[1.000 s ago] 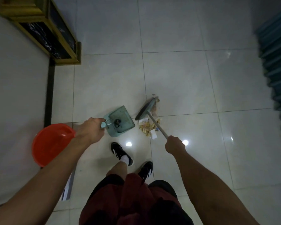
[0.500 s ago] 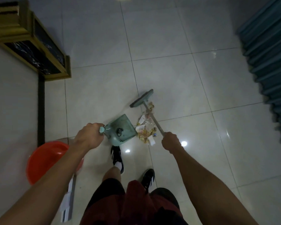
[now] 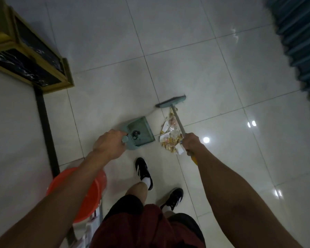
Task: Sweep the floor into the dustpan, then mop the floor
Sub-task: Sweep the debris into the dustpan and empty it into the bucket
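Sweeping is not finished. Left hand (image 3: 108, 144) grips the handle of the dustpan (image 3: 139, 133), which seems almost empty. Just beside it the rubbish pile (image 3: 170, 138) lies on the floor (image 3: 204, 68). Right hand (image 3: 191, 143) grips the broom (image 3: 171, 102); mopping remains.

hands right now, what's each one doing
Left hand: grips the dustpan handle.
Right hand: grips the broom handle.

floor (image 3: 195, 56): glossy tile; dustpan (image 3: 140, 130): matt green plastic; bucket (image 3: 89, 199): smooth orange plastic; litter (image 3: 170, 138): paper scraps
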The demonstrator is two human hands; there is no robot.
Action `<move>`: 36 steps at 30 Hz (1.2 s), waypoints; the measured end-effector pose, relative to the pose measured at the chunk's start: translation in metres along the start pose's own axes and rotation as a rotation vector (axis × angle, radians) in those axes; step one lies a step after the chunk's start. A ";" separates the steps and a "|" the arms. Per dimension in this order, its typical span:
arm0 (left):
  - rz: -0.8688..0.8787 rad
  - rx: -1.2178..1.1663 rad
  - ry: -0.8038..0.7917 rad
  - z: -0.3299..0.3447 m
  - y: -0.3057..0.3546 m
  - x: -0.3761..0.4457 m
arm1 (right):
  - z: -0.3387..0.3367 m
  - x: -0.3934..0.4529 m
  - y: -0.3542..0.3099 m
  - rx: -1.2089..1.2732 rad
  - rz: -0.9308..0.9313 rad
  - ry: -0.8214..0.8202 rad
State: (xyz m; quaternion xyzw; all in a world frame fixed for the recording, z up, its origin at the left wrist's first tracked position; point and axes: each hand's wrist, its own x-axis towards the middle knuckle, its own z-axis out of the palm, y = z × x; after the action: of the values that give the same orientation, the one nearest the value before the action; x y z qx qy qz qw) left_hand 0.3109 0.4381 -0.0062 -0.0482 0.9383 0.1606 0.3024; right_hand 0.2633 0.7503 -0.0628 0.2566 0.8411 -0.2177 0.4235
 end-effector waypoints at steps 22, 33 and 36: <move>0.053 0.127 0.029 0.073 0.023 -0.123 | 0.103 -0.143 0.189 0.329 0.059 0.012; 0.090 0.170 0.058 0.080 0.024 -0.153 | 0.129 -0.181 0.226 0.686 0.096 -0.094; 0.103 0.172 0.041 0.075 0.023 -0.145 | 0.116 -0.172 0.216 0.709 0.061 -0.034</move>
State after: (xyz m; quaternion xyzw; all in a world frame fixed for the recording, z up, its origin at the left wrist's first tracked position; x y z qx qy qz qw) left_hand 0.4657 0.4834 0.0270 0.0230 0.9559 0.0939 0.2774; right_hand 0.5543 0.8070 -0.0166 0.4089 0.6979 -0.4877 0.3284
